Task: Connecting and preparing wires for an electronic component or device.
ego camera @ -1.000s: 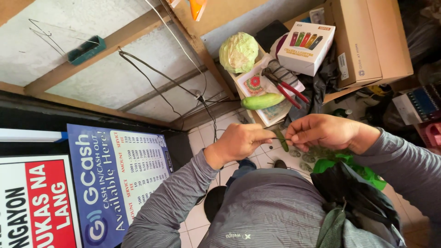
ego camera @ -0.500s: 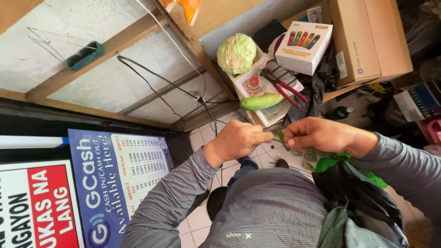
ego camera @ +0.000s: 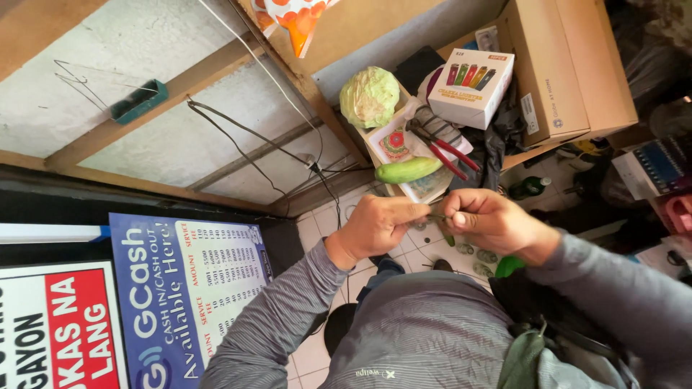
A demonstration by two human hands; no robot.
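White lighter box [ego camera: 470,86] beside brown carton [ego camera: 569,68]; blue poster [ego camera: 184,295] lower left.

Glossy green cucumber [ego camera: 408,170]; matt cardboard box [ego camera: 569,68]; possibly plastic-handled pliers [ego camera: 445,150].

We note a pale green cabbage [ego camera: 369,96], red-handled pliers [ego camera: 445,149], a white carton [ego camera: 471,87], and a cardboard box [ego camera: 569,65] nearby.
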